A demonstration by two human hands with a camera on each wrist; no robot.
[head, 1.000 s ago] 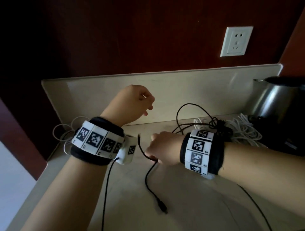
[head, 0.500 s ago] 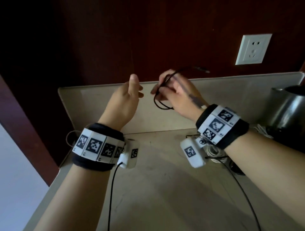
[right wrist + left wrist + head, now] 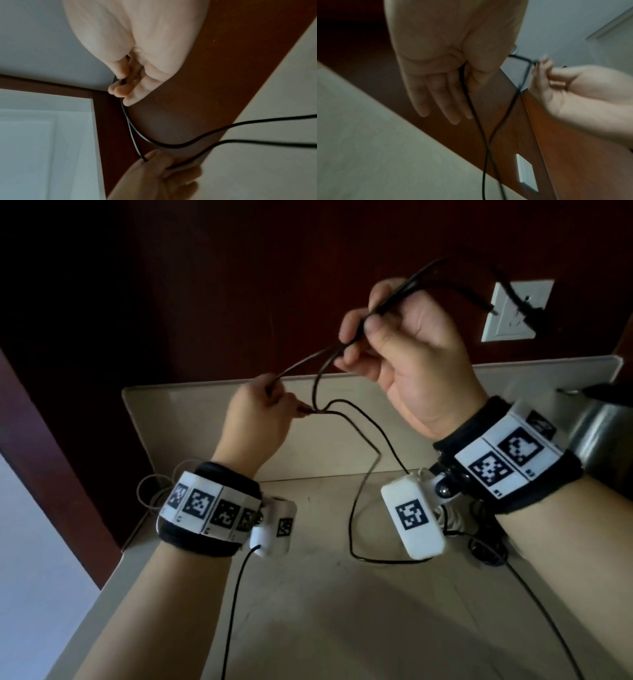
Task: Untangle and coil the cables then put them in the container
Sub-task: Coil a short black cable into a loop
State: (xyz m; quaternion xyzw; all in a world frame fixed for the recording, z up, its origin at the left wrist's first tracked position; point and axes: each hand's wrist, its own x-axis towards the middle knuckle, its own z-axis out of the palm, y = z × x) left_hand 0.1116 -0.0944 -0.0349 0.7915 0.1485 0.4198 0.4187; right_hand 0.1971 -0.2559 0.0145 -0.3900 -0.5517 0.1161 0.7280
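Observation:
A thin black cable (image 3: 368, 467) is held up over the beige counter (image 3: 308, 611). My right hand (image 3: 368, 325) is raised high and pinches a doubled length of it between thumb and fingers; two plug ends (image 3: 493, 310) stick out to the right of that hand. Lower and to the left, my left hand (image 3: 274, 402) pinches the same cable (image 3: 471, 105) between thumb and forefinger, its other fingers straight. From the left hand a loop (image 3: 171, 145) hangs down to the counter. More tangled black and white cables (image 3: 455, 518) lie behind my right wrist. No container shows.
A steel kettle (image 3: 596, 433) stands at the right end of the counter. A white wall socket (image 3: 513, 311) sits on the dark red wall above the backsplash (image 3: 212, 412). A thin white cable (image 3: 150, 494) coils at the counter's far left corner.
My right hand picked the black cable off the counter, lifted it high and drew it right. My left hand has taken hold of the cable, now stretched between both hands with a loop hanging.

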